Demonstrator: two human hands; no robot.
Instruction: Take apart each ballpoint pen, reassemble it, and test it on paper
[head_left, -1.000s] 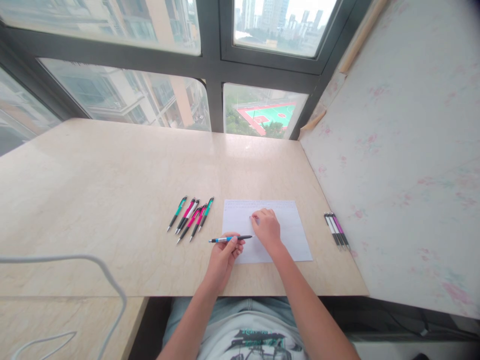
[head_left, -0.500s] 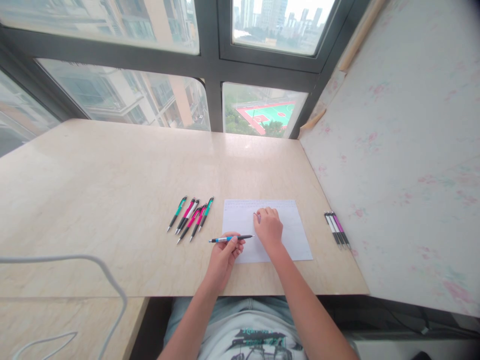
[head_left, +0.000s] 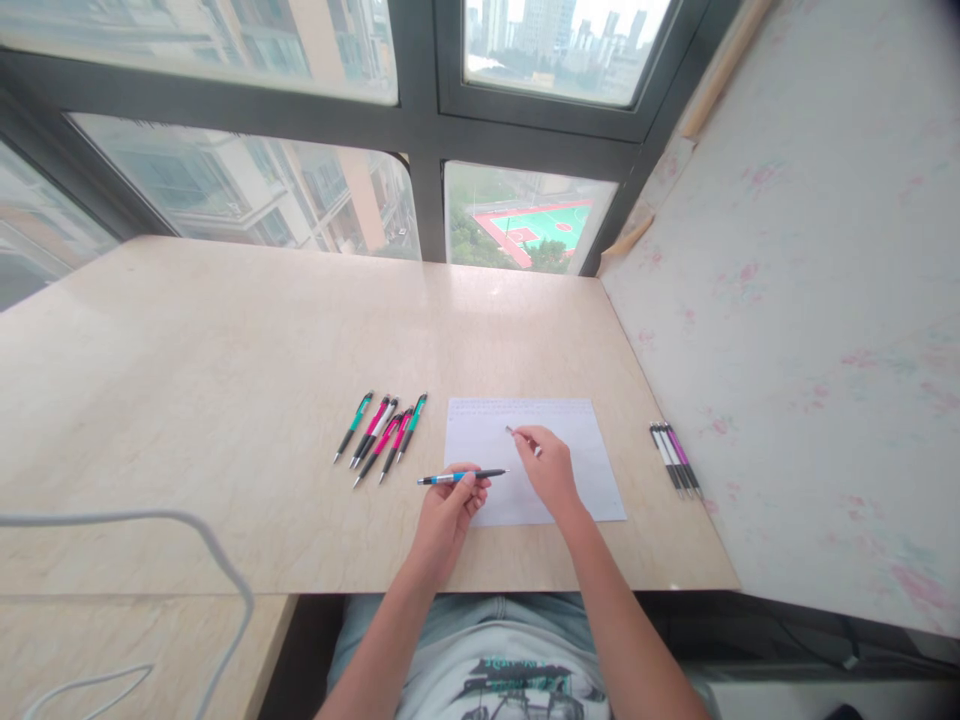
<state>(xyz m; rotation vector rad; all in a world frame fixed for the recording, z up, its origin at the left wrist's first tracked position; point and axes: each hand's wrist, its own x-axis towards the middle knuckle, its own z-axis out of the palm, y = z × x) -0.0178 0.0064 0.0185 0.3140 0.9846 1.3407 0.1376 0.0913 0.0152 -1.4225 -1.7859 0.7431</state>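
A slim blue and black plastic-looking pen (head_left: 442, 479) is still being held snugly by the left hand (head_left: 450, 505), across the left edge of a thin white sheet of paper (head_left: 466, 440), near the front edge of the beige stone-look table (head_left: 225, 380). The right hand (head_left: 549, 468) has just been turned, and a tiny dark thing (head_left: 510, 430) is now being pinched at its fingertips, above the paper's middle. It seems the tiny dark thing is being handled while the pen is being kept steady.
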